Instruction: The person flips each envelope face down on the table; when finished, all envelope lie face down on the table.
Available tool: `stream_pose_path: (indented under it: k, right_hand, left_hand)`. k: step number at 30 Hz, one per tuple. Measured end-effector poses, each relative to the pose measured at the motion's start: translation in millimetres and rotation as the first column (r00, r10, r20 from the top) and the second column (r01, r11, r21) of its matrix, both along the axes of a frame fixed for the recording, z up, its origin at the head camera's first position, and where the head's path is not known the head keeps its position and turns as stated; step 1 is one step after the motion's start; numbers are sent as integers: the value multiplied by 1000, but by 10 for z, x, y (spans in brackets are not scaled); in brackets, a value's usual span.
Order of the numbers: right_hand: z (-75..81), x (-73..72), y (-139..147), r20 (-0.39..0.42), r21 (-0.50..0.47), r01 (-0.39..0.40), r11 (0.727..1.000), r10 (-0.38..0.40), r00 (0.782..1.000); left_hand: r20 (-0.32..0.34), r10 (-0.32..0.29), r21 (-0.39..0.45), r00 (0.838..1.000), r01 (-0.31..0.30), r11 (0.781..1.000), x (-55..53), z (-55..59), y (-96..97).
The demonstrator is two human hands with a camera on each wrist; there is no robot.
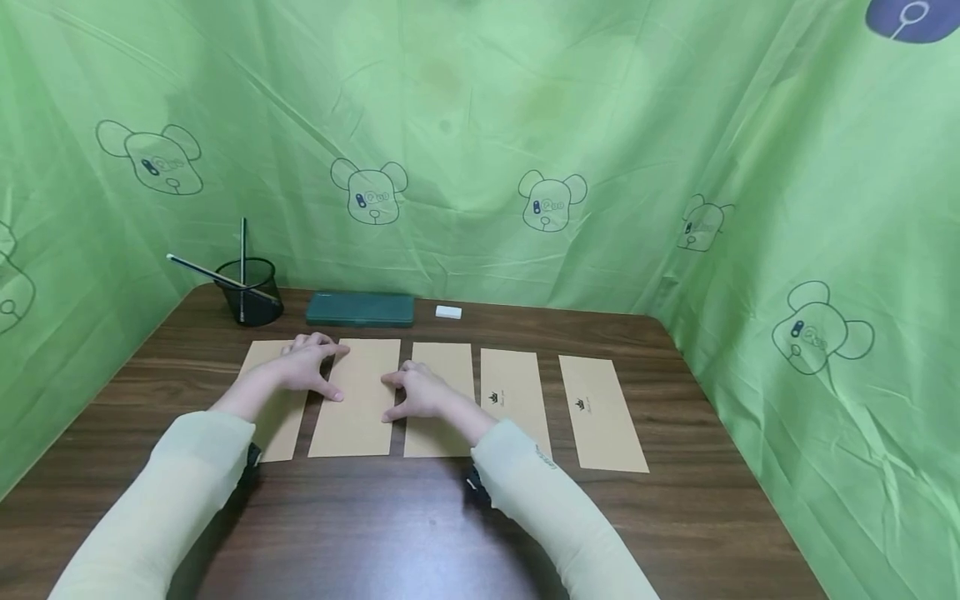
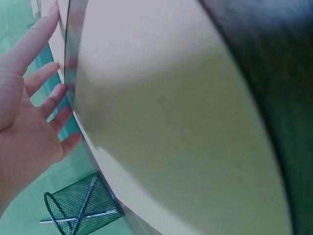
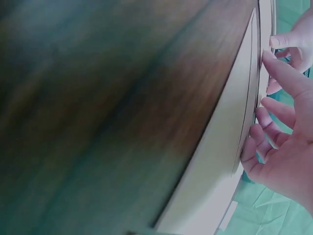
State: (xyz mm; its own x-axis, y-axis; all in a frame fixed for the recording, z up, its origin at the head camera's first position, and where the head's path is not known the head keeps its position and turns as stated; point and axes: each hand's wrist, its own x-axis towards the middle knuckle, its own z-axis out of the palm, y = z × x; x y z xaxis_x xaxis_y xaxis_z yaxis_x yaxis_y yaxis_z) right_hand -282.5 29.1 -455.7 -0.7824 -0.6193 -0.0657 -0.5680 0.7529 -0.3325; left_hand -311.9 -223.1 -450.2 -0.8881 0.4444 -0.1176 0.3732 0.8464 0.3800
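Note:
Several tan paper envelopes lie side by side on the brown table. At the second envelope from the left (image 1: pixel 354 429), my left hand (image 1: pixel 303 367) has its thumb and forefinger spread on the left side. Opposite it, my right hand (image 1: pixel 422 393) touches the right edge with thumb and forefinger. Under my left wrist lies the leftmost envelope (image 1: pixel 281 429), partly covered. My right hand is over the middle envelope (image 1: pixel 450 362). In the left wrist view the left hand (image 2: pixel 24 110) has its fingers extended; the right wrist view shows the right hand's fingers (image 3: pixel 283 73) loosely bent.
Two envelopes with small crown prints, one right of the middle (image 1: pixel 513 375) and the rightmost (image 1: pixel 603 417), lie further right. Along the back stand a black mesh pen cup (image 1: pixel 258 312) with pencils, a dark green case (image 1: pixel 360 309) and a white eraser (image 1: pixel 448 312). Green curtains (image 1: pixel 465 100) surround the table.

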Motion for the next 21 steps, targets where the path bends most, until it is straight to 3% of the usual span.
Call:
stream_pose_path:
  k: [4,10,16,21]
  right_hand:
    - [66,36,86,33,-62,-52,997,54,998]
    - [320,158,316,105,-136,-105,985,119,987]
    - [495,282,633,71,-143,-140,980,151,986]
    - [458,350,915,16,-88,-162,983,164,986]
  left_hand:
    - [-12,6,4,1000,-6,1000,-25,75,51]
    - [-71,-35,10,997,36,999,-83,227,214]
    - [-97,-83,86,992,91,992,-85,303,473]
    - [-90,-103,127,991,114,985,-71,276,702]
